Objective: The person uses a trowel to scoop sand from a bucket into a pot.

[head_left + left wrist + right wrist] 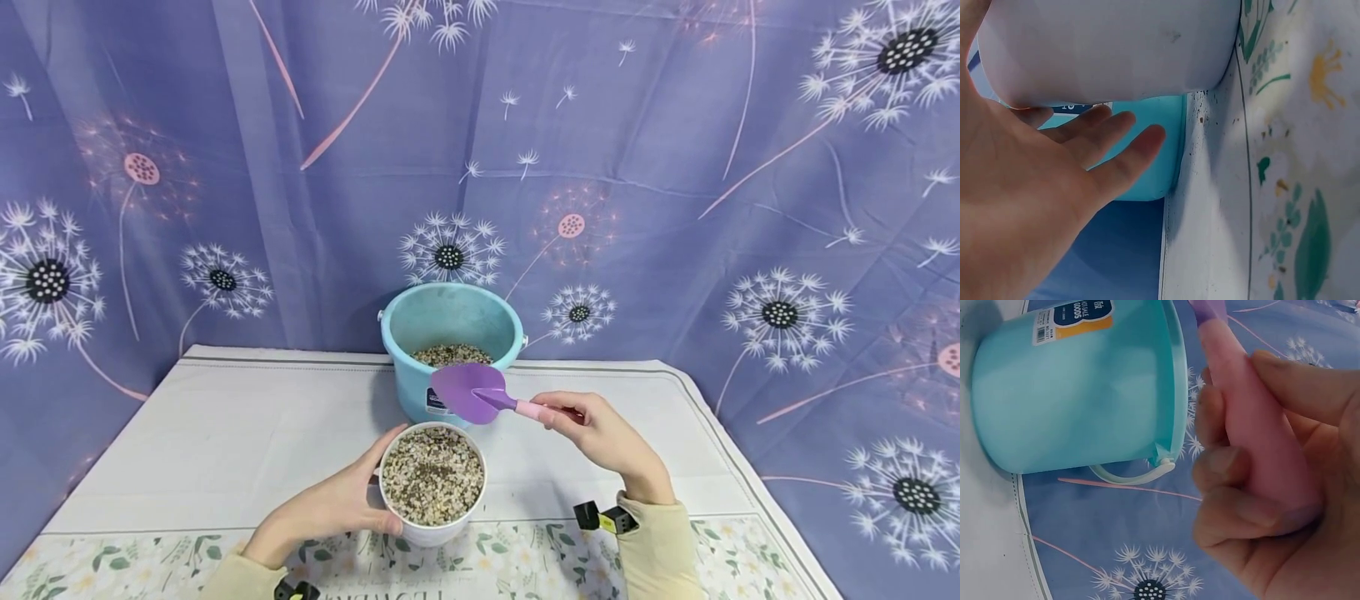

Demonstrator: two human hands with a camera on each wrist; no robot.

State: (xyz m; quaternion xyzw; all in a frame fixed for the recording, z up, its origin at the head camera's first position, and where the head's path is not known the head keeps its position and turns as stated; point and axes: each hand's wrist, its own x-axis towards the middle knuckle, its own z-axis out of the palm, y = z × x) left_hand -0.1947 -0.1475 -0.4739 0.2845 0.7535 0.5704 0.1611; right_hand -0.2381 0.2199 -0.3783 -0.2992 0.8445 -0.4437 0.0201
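Observation:
My left hand [337,500] holds a white pot [435,533] at its left side, the thumb in front and the index finger toward the back. Pale, speckled granular soil [432,475] fills the pot nearly to its rim. In the left wrist view the other fingers [1125,156] stretch out beside the pot's wall. My right hand [600,429] grips the pink handle [1260,431] of a small trowel, fingers curled round it. The trowel's purple blade [468,393] hangs above the gap between the pot and a light blue bucket [416,387], overlapping the bucket's front in the head view.
More of the granular mix [453,355] lies low inside the bucket, which stands near the table's back edge. A white cloth with a floral front band covers the table [262,433]. Behind hangs a blue-violet curtain [337,225] with dandelion prints. Some crumbs lie by the pot.

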